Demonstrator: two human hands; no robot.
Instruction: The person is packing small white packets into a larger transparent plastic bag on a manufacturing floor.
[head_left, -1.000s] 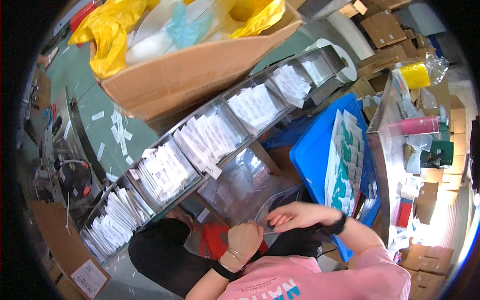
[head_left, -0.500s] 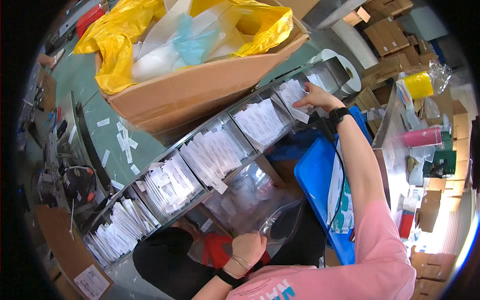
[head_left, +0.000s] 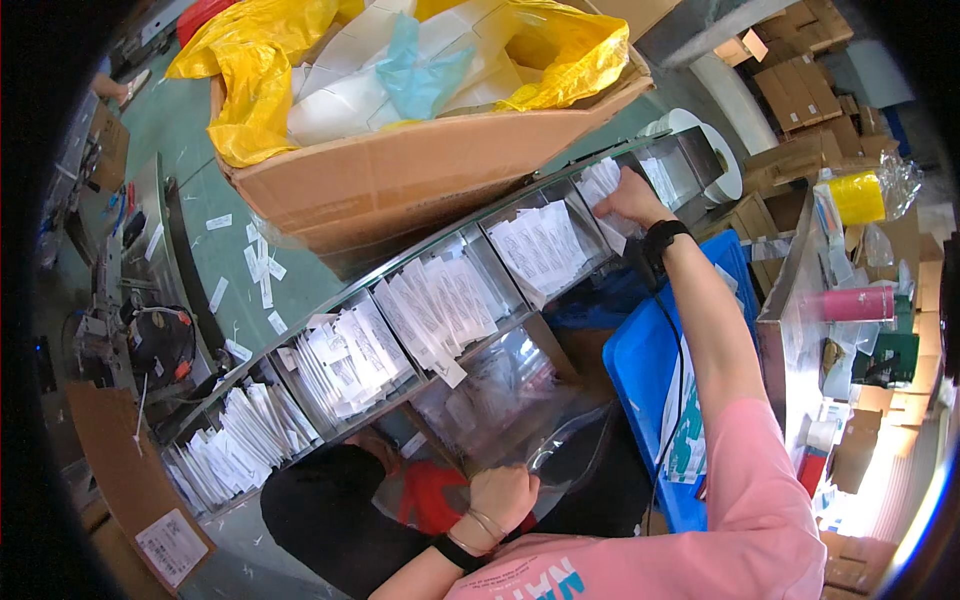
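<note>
A long metal tray [head_left: 478, 345] with several compartments runs diagonally, lower left to upper right, filled with bundles of white printed slips [head_left: 437, 300]. At its upper right end my right hand [head_left: 636, 200] is in a compartment, its fingers closed around a bundle of white paper slips [head_left: 600, 178]; the fingertips are partly hidden. Below the tray hangs a clear plastic bag [head_left: 490, 385] with pale slips showing through it. My left hand [head_left: 503, 497] is closed in a fist at the bag's lower edge, gripping its plastic.
Behind the tray stands a large cardboard box [head_left: 430, 175] lined with yellow plastic. A blue tray [head_left: 640, 350] lies under my right arm, with a black cable [head_left: 680, 390] across it. Loose slips [head_left: 262, 262] lie on the green surface. Cardboard boxes [head_left: 795, 90] are piled at right.
My right hand's fingers have closed further around the slips, pulling them up a little. The view has shifted slightly; my left hand stays at the bag.
</note>
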